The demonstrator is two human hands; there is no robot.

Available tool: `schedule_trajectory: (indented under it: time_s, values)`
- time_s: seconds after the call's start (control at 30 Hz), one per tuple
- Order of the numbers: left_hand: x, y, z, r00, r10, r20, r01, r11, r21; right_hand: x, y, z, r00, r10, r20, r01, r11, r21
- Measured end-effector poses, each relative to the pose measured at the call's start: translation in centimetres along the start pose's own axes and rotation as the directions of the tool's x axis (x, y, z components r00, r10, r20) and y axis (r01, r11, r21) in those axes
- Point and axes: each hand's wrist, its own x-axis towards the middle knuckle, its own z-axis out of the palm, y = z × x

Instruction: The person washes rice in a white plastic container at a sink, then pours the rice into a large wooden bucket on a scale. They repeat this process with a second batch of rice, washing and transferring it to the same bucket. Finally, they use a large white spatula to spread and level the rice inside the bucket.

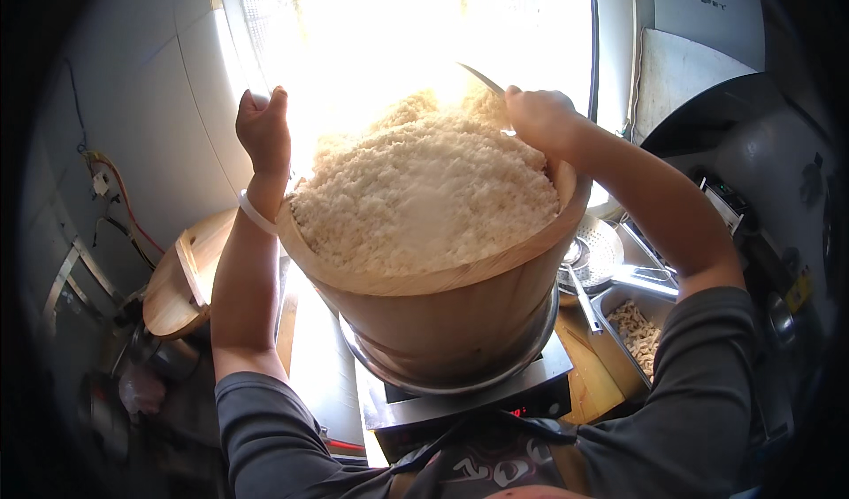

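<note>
A wooden steamer tub stands on an induction cooker, its base in a round metal pan. Heaped cooked rice rises above its rim. My right hand grips a flat metal utensil at the far right of the heap; glare hides part of it. My left hand is raised beyond the tub's left rim, fingers curled and thumb up, against the bright window. Whether it holds something there I cannot tell. A pale bracelet circles the left wrist.
A round wooden lid leans at the left below hanging wires. To the right are a perforated strainer, a metal ladle and a steel container of pale strips of food. Behind them stands a large dark wok.
</note>
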Motion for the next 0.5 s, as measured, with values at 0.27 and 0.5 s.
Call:
schedule_trajectory:
  time_s: [0.27,0.5]
  values:
    - [0.0,-0.2,-0.8,1.0,-0.005,-0.011,0.005,0.998,0.058,1.0,0.2,-2.8,0.988,-0.1,-0.115,0.12,0.977,0.177]
    - [0.3,-0.5,-0.3,1.0,-0.007,-0.014,0.007,1.0,0.017,3.0,-1.8,-1.9,0.898,-0.422,-0.12,0.4,0.9,-0.171]
